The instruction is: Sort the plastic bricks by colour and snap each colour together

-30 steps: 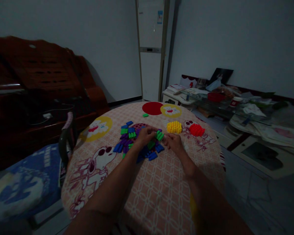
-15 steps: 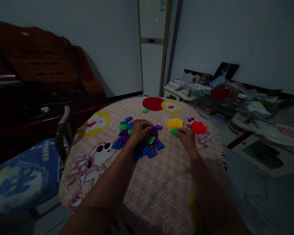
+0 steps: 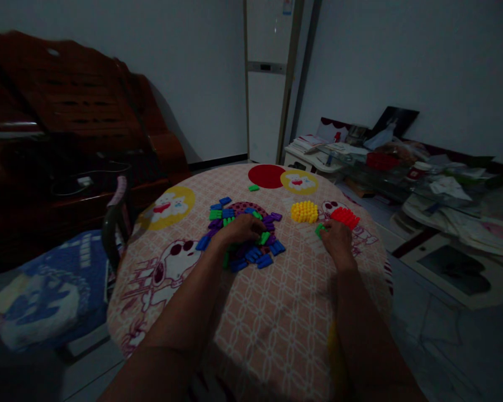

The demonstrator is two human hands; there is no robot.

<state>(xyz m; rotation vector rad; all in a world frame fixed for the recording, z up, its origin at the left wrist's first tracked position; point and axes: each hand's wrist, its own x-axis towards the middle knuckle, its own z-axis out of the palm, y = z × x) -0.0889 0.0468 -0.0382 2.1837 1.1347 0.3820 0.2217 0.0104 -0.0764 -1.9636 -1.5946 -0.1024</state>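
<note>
My left hand (image 3: 245, 228) is over a mixed pile of small plastic building blocks, fingers curled down. A green block (image 3: 264, 238) lies right at its fingertips; whether they grip it is hidden. Purple blocks (image 3: 269, 223) and blue blocks (image 3: 251, 255) spread around that hand. On the right, my right hand (image 3: 337, 237) is closed on green blocks (image 3: 319, 229), which show at its fingertips just above the cloth. Beyond it stand a tight group of yellow blocks (image 3: 304, 211) and, near the knuckles, a group of red blocks (image 3: 345, 218).
A patterned cloth (image 3: 276, 312) covers the round table. One green block (image 3: 254, 188) lies alone toward the far edge. A chair (image 3: 113, 223) with a blue cushion (image 3: 58, 290) stands at left, before a wooden sofa (image 3: 75, 100). A cluttered glass-topped cabinet (image 3: 373, 164) is at right.
My right hand has moved right, away from the yellow group, taking the green blocks along. My left hand has come slightly closer to the green block in the pile. The view has shifted a little.
</note>
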